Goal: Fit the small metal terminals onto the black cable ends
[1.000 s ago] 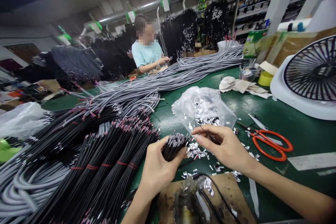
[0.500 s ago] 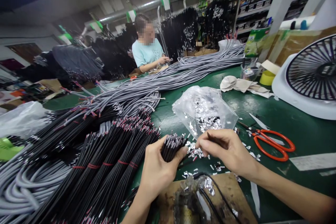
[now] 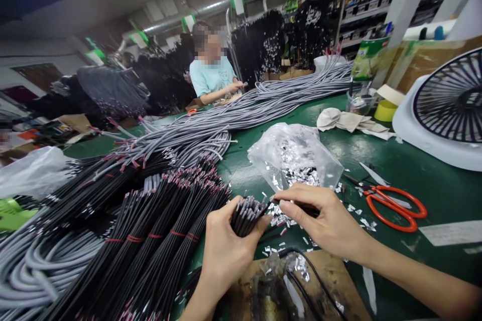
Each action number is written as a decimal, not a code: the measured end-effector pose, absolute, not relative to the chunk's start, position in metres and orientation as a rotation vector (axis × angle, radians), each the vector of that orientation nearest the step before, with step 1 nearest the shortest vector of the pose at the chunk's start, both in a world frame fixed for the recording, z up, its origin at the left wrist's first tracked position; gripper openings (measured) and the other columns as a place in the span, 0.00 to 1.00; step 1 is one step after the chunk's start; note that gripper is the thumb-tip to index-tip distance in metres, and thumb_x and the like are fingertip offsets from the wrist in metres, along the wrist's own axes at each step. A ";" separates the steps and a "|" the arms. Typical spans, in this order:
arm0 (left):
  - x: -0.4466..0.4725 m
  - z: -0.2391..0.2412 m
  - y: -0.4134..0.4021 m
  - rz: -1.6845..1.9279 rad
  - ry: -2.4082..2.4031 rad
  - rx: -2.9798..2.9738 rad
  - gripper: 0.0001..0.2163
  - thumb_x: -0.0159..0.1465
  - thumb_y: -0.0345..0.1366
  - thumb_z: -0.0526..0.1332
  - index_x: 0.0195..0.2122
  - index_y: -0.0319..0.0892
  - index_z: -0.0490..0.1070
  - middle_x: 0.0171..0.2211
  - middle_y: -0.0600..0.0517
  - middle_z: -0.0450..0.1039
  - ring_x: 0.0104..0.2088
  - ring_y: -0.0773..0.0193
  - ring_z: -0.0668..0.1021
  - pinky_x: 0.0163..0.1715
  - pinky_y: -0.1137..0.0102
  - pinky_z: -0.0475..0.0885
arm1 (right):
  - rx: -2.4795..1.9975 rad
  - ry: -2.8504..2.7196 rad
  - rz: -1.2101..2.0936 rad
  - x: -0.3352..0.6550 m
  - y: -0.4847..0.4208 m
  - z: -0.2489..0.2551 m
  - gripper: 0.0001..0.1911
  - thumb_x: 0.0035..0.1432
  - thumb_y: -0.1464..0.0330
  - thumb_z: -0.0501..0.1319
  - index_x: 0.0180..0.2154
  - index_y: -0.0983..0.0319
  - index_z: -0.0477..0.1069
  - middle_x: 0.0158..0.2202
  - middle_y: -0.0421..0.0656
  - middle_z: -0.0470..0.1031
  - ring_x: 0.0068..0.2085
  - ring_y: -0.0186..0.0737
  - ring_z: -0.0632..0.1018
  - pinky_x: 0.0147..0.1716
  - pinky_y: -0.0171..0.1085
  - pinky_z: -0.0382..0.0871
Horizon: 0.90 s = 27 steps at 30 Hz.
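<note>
1. My L hand (image 3: 226, 238): closed round bundle of black cables (image 3: 244, 218), gray tips up, over bench (image 3: 444, 195).
2. My R hand (image 3: 324, 210): thumb & index close together at bundle's R edge; can't tell what's gripped.
3. Plastic bag (image 3: 291, 148) just beyond; orange-handled scissors (image 3: 373, 193) to R.

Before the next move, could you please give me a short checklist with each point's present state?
1. Left hand gripping the black cable bundle: ok, fingers and thumb wrap around it.
2. Right hand at the bundle's upper end: ok, fingertips are beside it.
3. Right hand secure on a single strand: cannot tell, too small and partly hidden.
4. Scissors out of the hands' way: ok, lying to the right, untouched.
5. Surface beside the bundle free of loose bits: not ok, silver scraps lie scattered there.
</note>
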<state>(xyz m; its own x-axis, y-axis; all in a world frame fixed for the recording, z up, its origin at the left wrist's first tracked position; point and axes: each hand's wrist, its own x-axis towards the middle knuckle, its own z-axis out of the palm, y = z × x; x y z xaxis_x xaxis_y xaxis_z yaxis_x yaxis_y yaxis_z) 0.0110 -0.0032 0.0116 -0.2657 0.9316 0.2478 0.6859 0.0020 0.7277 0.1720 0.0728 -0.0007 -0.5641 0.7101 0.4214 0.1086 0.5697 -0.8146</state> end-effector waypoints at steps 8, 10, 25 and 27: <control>0.010 0.010 -0.004 1.129 1.970 1.641 0.14 0.54 0.41 0.63 0.19 0.41 0.60 0.17 0.58 0.55 0.19 0.69 0.60 0.18 0.75 0.57 | -0.649 -2.027 0.989 0.171 0.072 -0.002 0.10 0.59 0.68 0.56 0.38 0.61 0.75 0.32 0.42 0.76 0.32 0.35 0.75 0.33 0.35 0.66; 0.011 0.011 -0.004 1.143 1.966 1.638 0.14 0.54 0.40 0.63 0.19 0.41 0.61 0.17 0.58 0.55 0.19 0.69 0.61 0.17 0.75 0.56 | -0.648 -2.022 0.989 0.171 0.072 -0.002 0.09 0.59 0.69 0.56 0.38 0.61 0.75 0.31 0.41 0.76 0.32 0.35 0.75 0.32 0.35 0.66; 0.012 0.012 -0.004 1.228 1.962 1.641 0.08 0.52 0.37 0.65 0.22 0.39 0.69 0.19 0.56 0.65 0.21 0.67 0.67 0.20 0.75 0.62 | -0.652 -2.013 0.963 0.171 0.074 -0.002 0.09 0.58 0.69 0.56 0.37 0.61 0.75 0.31 0.43 0.77 0.31 0.36 0.75 0.32 0.35 0.68; 0.011 0.012 -0.004 1.219 1.947 1.602 0.08 0.52 0.38 0.65 0.22 0.38 0.70 0.19 0.55 0.67 0.21 0.67 0.67 0.20 0.74 0.62 | -0.640 -2.001 0.978 0.171 0.073 -0.001 0.09 0.58 0.70 0.57 0.36 0.61 0.76 0.31 0.42 0.77 0.31 0.36 0.76 0.32 0.35 0.68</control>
